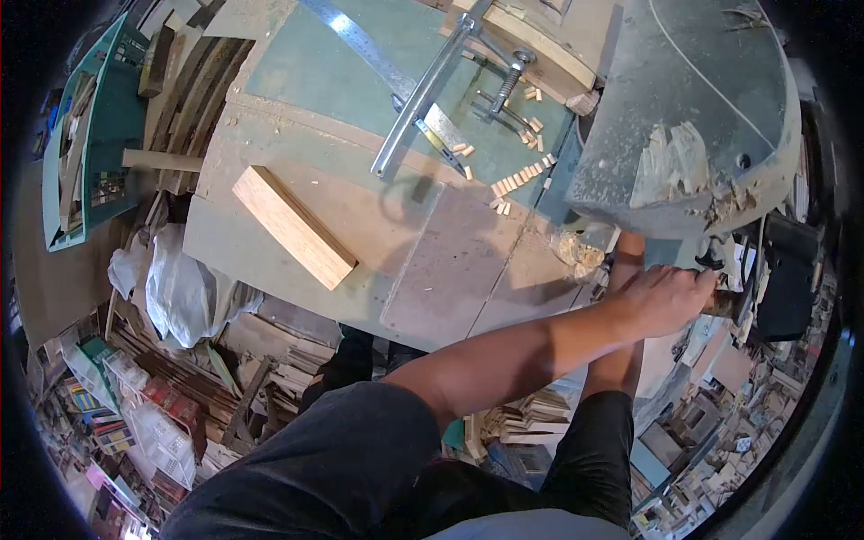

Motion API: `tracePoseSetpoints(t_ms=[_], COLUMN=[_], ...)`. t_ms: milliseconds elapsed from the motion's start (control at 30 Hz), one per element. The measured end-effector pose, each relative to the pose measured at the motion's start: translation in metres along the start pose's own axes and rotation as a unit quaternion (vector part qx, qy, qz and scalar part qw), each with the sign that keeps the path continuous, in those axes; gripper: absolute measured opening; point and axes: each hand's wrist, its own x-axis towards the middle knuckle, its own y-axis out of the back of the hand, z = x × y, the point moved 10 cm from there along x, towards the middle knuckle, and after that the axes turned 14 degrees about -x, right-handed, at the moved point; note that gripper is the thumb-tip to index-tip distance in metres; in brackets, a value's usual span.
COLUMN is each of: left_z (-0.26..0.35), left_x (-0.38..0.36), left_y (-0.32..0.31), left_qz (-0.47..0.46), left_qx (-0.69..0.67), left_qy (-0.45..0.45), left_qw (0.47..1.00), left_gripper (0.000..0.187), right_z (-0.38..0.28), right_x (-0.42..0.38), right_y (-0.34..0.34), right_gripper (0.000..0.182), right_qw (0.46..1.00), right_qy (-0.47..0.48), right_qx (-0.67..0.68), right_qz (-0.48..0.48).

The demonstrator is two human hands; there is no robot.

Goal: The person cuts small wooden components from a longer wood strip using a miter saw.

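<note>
My left hand (670, 301) reaches across to the right side of a large grey-green machine housing (693, 90). Its fingers curl beside a black knob (711, 255); what they grip is hidden. Underneath it crosses my right forearm (615, 367), pointing up toward the housing's lower edge. The right hand and its fingers are hidden behind my left forearm and the housing. Pale wood shavings (576, 252) lie beside the right wrist. A curved wooden block (297, 229) rests on the worktable (360, 292), away from both hands.
A metal clamp (423, 90) and a steel ruler (369, 49) lie on the table. Several small wood pieces (522, 175) are lined up or scattered near the housing. Left stand a green crate (117, 135) and a plastic bag (180, 288). Wood offcuts (531, 418) litter the floor.
</note>
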Motion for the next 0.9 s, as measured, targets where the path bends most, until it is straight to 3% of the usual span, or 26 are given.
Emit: tracePoseSetpoints(t_ms=[100,200,300,633,700,767,833,900], left_z=[-0.004,-0.006,-0.010,-0.010,-0.010,-0.013,-0.024,-0.014], left_x=[-0.002,0.006,0.021,0.089,0.097,0.102,0.098,0.061], left_y=[-0.007,-0.009,0.000,0.040,0.051,0.049,0.055,0.073], left_qz=[-0.013,-0.032,-0.012,0.033,0.060,0.029,0.079,0.180], left_qx=[0.004,0.026,0.015,0.054,0.067,0.083,0.111,0.222], left_qy=[-0.005,-0.011,0.009,0.039,0.057,0.075,0.069,-0.056], left_qw=[1.000,0.999,1.000,0.997,0.994,0.993,0.988,0.957], left_gripper=[0.036,0.039,0.026,0.035,0.037,0.037,0.036,0.036], right_z=[0.002,0.007,0.011,-0.037,-0.041,-0.031,-0.029,-0.028], right_x=[0.001,0.000,0.001,0.029,0.027,0.025,0.023,0.024], right_y=[-0.003,-0.005,-0.006,0.063,0.057,0.036,0.035,0.037], right_gripper=[0.044,0.044,0.044,0.047,0.051,0.050,0.051,0.050], right_qw=[1.000,1.000,0.998,1.000,0.990,0.991,0.997,0.999], right_qy=[-0.002,-0.008,-0.015,-0.007,0.023,-0.009,-0.028,-0.034], right_qx=[-0.008,-0.027,-0.062,-0.014,-0.139,-0.128,-0.064,-0.034], right_qz=[-0.005,-0.012,-0.030,-0.006,-0.008,-0.048,-0.024,-0.013])
